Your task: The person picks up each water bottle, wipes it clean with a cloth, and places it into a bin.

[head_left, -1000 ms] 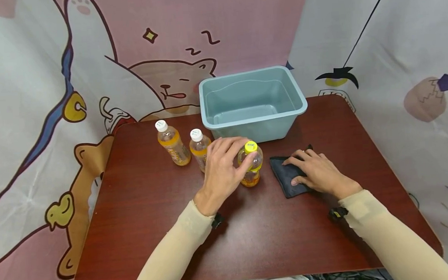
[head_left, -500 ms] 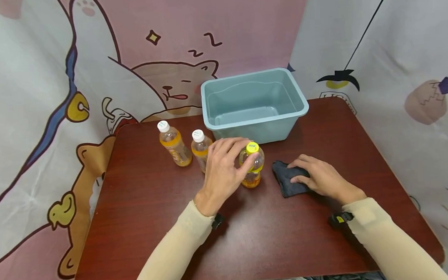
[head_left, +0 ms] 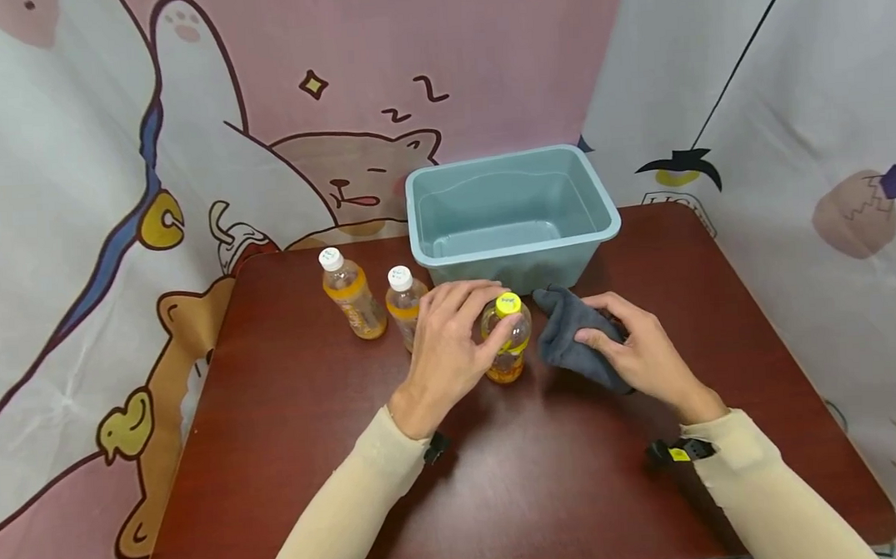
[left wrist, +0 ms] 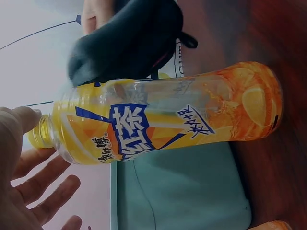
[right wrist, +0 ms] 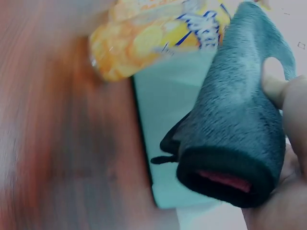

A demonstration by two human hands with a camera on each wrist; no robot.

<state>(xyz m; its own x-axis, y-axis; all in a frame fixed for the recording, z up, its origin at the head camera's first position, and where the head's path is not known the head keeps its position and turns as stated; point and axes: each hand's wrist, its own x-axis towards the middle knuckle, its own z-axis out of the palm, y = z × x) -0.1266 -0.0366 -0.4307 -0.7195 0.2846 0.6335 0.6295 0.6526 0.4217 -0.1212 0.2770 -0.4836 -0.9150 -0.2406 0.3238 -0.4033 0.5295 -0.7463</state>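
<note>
Middle bottle [head_left: 403, 306] partly hidden behind left hand [head_left: 450, 333], tabletop [right wrist: 72, 143] blurred in right wrist view

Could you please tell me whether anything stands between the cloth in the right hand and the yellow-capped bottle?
Nothing visible does: in the head view, the dark cloth in the right hand is close beside the yellow-capped bottle. The left hand is at the cap, mostly on the side away from the cloth.

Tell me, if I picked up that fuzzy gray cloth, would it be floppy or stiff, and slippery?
The gray cloth would probably be floppy, since it bends and creases in the right hand. It's likely not very slippery, because its surface looks fuzzy. It may flatten when squeezed: the right wrist view shows an open, hollow-looking end.
</note>
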